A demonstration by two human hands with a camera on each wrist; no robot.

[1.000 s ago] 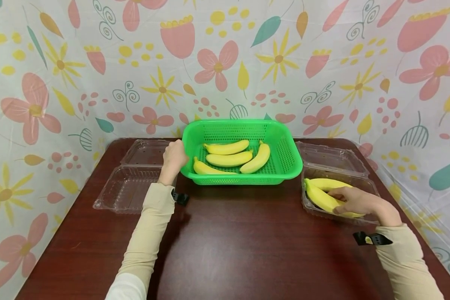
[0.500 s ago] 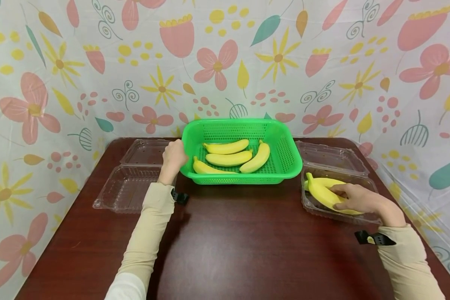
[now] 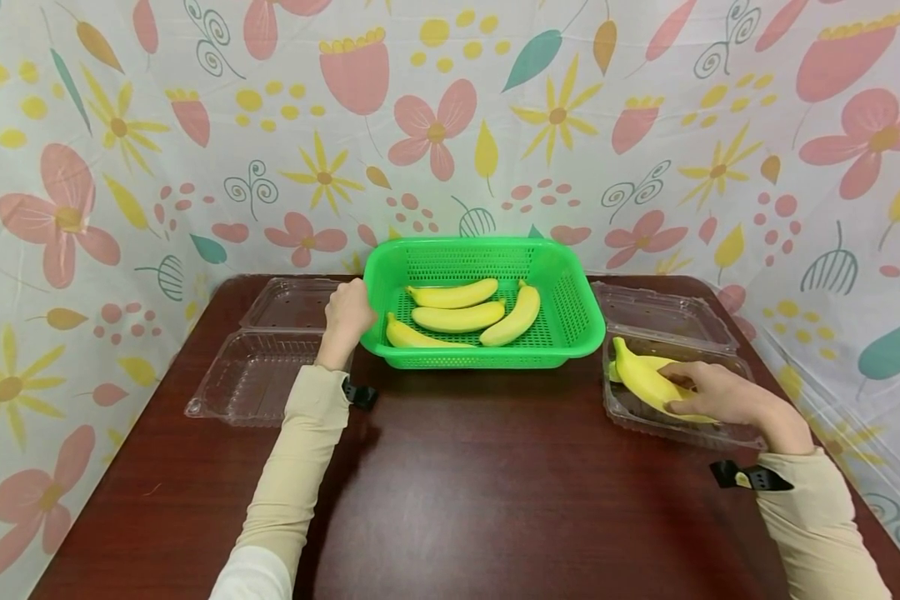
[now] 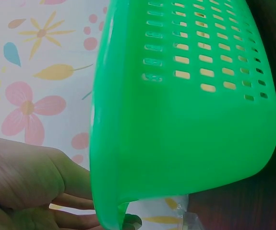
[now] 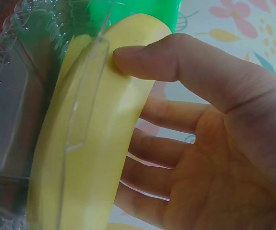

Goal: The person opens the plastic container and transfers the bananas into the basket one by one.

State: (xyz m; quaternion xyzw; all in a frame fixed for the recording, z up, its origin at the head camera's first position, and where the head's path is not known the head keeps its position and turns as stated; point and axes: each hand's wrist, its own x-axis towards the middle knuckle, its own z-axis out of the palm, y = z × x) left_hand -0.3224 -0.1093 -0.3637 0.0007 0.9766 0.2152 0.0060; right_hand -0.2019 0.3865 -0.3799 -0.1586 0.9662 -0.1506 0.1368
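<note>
My left hand grips the left rim of a green perforated plastic basket. In the left wrist view, the fingers wrap round that basket rim. Several yellow bananas lie inside the basket. At the right, my right hand holds a banana between thumb and fingers, its stem end raised and pointing up and left. Another banana lies behind it in a clear plastic clamshell box. The right wrist view shows my thumb pressed on the held banana.
A second clear clamshell box stands open at the left, partly behind my left arm. The lid of the right box is folded back toward the wall. A floral curtain hangs behind the dark red table.
In my right hand, the banana's stem end has lifted and the banana has shifted slightly up within the right box. The left hand has stayed on the basket.
</note>
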